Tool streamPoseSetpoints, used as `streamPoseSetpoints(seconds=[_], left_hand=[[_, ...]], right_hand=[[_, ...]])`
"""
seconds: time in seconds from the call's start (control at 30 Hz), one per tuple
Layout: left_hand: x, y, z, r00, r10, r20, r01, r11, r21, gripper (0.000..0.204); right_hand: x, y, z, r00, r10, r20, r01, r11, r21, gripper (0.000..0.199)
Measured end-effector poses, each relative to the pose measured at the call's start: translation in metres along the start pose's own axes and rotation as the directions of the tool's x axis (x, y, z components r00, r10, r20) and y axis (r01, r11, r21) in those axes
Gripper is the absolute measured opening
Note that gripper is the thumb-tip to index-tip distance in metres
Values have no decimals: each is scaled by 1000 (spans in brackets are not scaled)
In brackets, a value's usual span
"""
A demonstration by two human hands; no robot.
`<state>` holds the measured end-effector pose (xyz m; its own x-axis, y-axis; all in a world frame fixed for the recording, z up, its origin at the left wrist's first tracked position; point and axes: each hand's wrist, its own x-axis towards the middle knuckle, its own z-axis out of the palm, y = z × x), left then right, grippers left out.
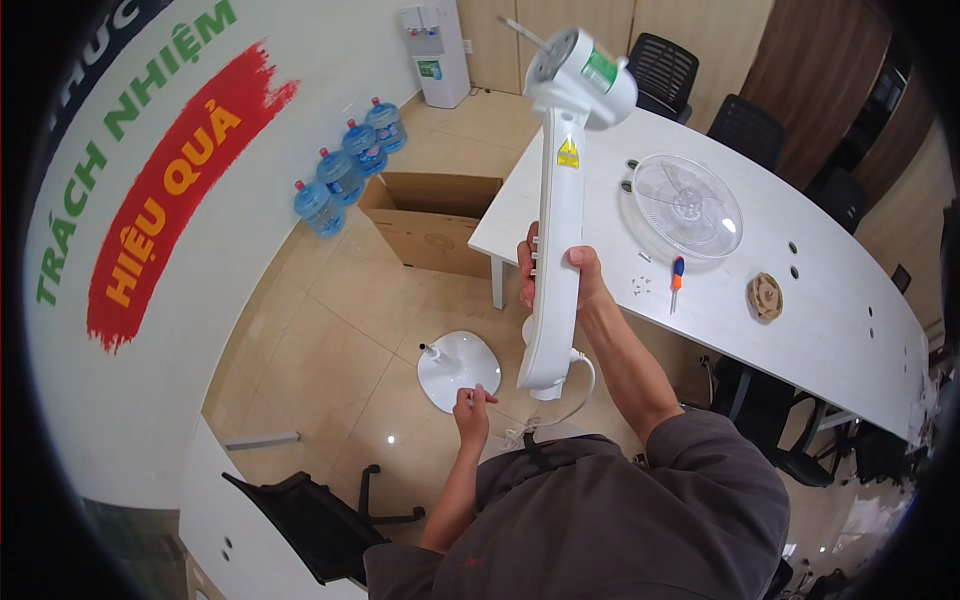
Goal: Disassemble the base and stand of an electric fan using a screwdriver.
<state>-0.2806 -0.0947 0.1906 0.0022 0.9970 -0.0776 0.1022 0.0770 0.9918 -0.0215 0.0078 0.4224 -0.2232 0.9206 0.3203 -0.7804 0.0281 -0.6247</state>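
My right hand is wrapped round the column of a white electric fan body, raised upright without blades, the motor head at the top with a thin shaft sticking out. A row of buttons lies under my fingers. A white power cord loops from its lower end. My left hand is curled, fingertips drawn together, and overlaps the near edge of the white fan base; what it holds, if anything, is too small to make out. The base lies on the floor with a short dark-tipped post.
On the white table at the right lie a clear fan grille with blades, a screwdriver, several small screws and a round woven-looking dish. An open cardboard box, water bottles and a black chair stand around.
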Motion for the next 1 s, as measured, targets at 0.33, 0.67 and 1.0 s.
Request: streamPoseSetpoints(seconds=[0.33, 0.67, 1.0], left_hand=[[87, 169, 100, 932, -40, 361, 229, 835, -500, 26], [193, 161, 158, 785, -214, 581, 436, 857, -273, 32], [250, 114, 167, 581, -126, 804, 395, 908, -143, 24]], right_hand=[[-7, 29, -119, 922, 125, -367, -1, 948, 319, 54], [33, 14, -237, 811, 108, -575, 36, 972, 233, 59], [33, 31, -271, 772, 178, -611, 51, 939, 339, 60]])
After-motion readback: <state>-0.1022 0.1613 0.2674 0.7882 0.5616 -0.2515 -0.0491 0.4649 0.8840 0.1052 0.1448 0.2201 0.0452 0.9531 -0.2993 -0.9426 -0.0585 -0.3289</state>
